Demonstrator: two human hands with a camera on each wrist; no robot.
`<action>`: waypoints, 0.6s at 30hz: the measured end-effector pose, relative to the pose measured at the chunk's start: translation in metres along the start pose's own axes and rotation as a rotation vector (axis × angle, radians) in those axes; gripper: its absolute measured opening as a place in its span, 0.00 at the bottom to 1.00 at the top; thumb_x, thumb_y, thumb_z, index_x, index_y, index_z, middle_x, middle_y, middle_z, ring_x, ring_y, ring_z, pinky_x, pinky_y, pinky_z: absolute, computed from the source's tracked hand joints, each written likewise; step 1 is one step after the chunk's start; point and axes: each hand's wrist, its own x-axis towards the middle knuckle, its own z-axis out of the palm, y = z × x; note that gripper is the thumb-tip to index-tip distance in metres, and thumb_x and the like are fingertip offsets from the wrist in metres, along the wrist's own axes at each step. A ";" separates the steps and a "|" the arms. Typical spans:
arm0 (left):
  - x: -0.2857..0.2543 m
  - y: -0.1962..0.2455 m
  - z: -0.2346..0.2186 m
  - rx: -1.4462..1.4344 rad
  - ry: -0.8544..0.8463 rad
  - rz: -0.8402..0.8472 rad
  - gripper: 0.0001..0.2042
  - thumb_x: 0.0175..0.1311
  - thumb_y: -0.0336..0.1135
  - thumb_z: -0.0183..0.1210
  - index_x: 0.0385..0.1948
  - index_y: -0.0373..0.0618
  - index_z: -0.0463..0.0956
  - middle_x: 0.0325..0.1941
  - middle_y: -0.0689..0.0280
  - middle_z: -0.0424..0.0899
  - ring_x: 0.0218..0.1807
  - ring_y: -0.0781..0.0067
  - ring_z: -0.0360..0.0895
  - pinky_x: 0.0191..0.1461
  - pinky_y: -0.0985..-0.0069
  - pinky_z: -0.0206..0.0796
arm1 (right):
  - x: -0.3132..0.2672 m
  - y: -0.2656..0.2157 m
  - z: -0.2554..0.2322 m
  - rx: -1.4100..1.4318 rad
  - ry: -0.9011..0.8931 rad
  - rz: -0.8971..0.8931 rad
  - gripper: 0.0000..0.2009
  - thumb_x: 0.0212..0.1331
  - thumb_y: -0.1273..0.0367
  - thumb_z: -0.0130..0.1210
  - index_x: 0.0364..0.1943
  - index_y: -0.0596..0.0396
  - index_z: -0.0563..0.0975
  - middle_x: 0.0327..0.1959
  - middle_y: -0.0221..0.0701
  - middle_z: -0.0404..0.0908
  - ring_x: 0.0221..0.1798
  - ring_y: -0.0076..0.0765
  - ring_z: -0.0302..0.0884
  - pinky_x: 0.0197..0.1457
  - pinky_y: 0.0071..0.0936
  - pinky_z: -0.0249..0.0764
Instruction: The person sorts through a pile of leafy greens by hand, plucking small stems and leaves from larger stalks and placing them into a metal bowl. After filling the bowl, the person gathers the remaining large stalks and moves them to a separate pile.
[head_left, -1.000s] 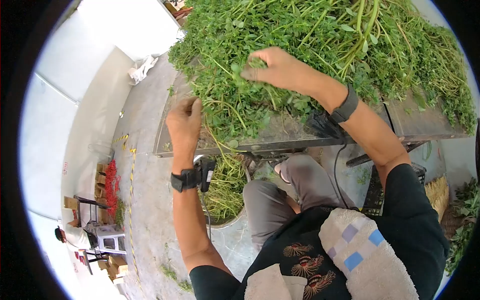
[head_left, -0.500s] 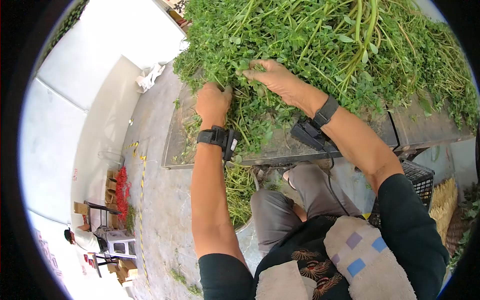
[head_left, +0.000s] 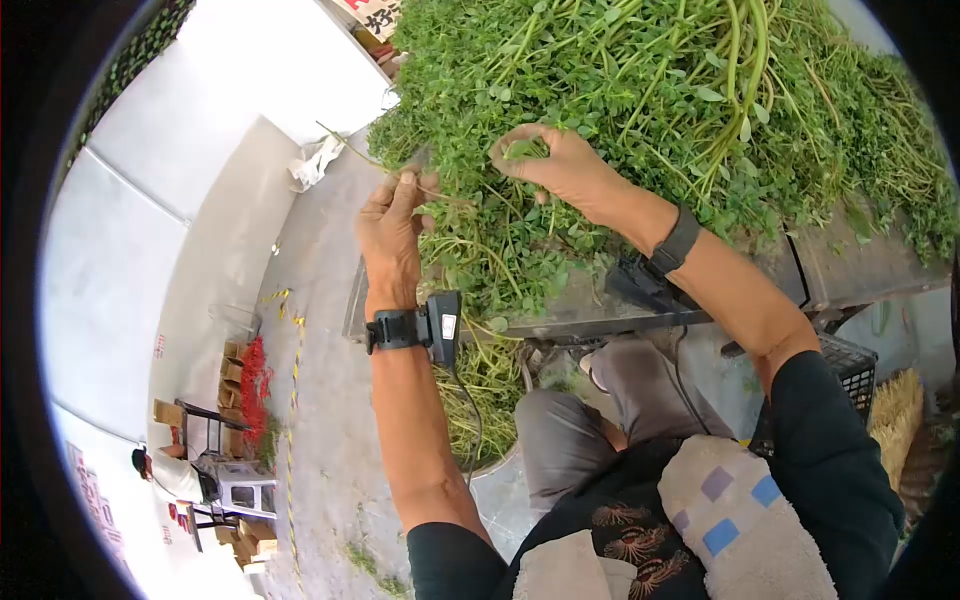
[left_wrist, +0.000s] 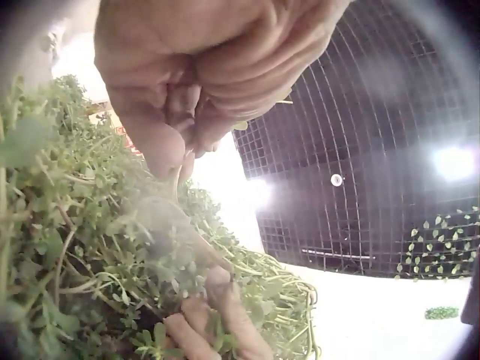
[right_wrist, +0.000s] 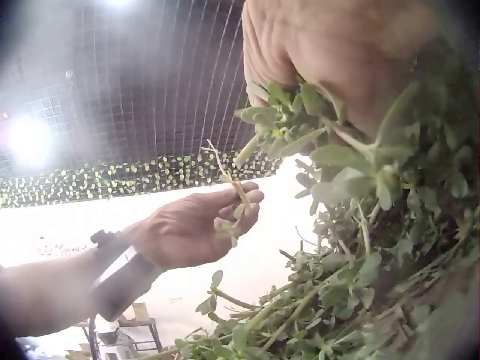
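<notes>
At the left edge of a big heap of leafy green stems (head_left: 600,110), the left hand (head_left: 392,235) pinches a thin stem (head_left: 345,143) between thumb and fingers; the right wrist view shows this stem (right_wrist: 223,166) too. To its right, over the heap, the right hand (head_left: 575,175) curls its thumb and fingers round a small bunch of leafy sprigs (head_left: 527,149). In the right wrist view, leaves (right_wrist: 281,124) stick out from beneath the right hand (right_wrist: 337,52). The left wrist view has the left hand (left_wrist: 217,60) close up, with the right fingers (left_wrist: 217,315) among the greens.
The heap lies on a dark table (head_left: 600,318). Below the table's near edge stands a round tub of stems (head_left: 480,400), left of the person's knees. A black crate (head_left: 848,365) and a straw broom (head_left: 895,420) are at the right. Another person (head_left: 175,475) sits far left.
The left hand has drawn back from the greens toward the left, with a thin stem now in its pinch. The right hand stays over the heap, its fingers more curled round sprigs.
</notes>
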 end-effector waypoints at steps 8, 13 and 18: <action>-0.027 0.018 -0.031 0.024 -0.054 -0.048 0.13 0.63 0.36 0.51 0.42 0.36 0.73 0.31 0.63 0.81 0.33 0.77 0.77 0.26 0.83 0.65 | -0.001 0.026 -0.004 -0.050 0.002 0.064 0.25 0.51 0.58 0.62 0.47 0.63 0.70 0.15 0.25 0.68 0.14 0.18 0.62 0.19 0.20 0.60; -0.072 0.017 -0.150 0.698 -0.081 -0.349 0.16 0.59 0.38 0.55 0.43 0.37 0.75 0.33 0.61 0.81 0.34 0.75 0.78 0.28 0.80 0.68 | -0.002 0.031 -0.006 -0.113 0.049 0.041 0.20 0.56 0.60 0.58 0.45 0.63 0.71 0.10 0.21 0.62 0.11 0.17 0.58 0.16 0.18 0.57; -0.090 -0.006 -0.164 1.115 -0.005 -0.245 0.19 0.55 0.38 0.58 0.45 0.35 0.74 0.37 0.55 0.82 0.35 0.69 0.80 0.34 0.75 0.71 | 0.006 0.039 0.007 -0.170 -0.025 0.065 0.18 0.57 0.62 0.57 0.44 0.62 0.73 0.09 0.21 0.61 0.10 0.17 0.56 0.16 0.20 0.56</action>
